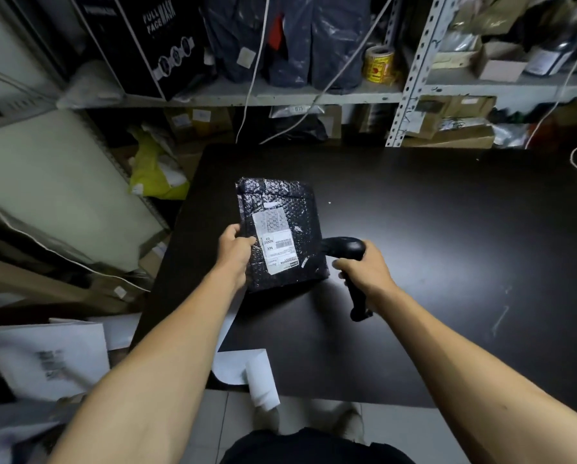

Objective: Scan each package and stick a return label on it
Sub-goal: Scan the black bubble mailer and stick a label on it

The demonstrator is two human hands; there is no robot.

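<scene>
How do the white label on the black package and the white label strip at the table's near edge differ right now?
The label is stuck flat on the bubble-wrap package and carries print and barcodes; the label strip lies loose and looks blank. The label is up in the left hand with its package, while the strip rests on the table, overhanging the edge and curling. Both are white paper.

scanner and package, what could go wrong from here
1. The scanner in the right hand points in from the side of the black bubble-wrap package, so it may miss the barcode on the white shipping label.
2. The glossy wrap shows glare and could disturb the read.
3. The left hand pinches only the package's left edge, with its thumb near the label; the package could tilt or slip.
</scene>
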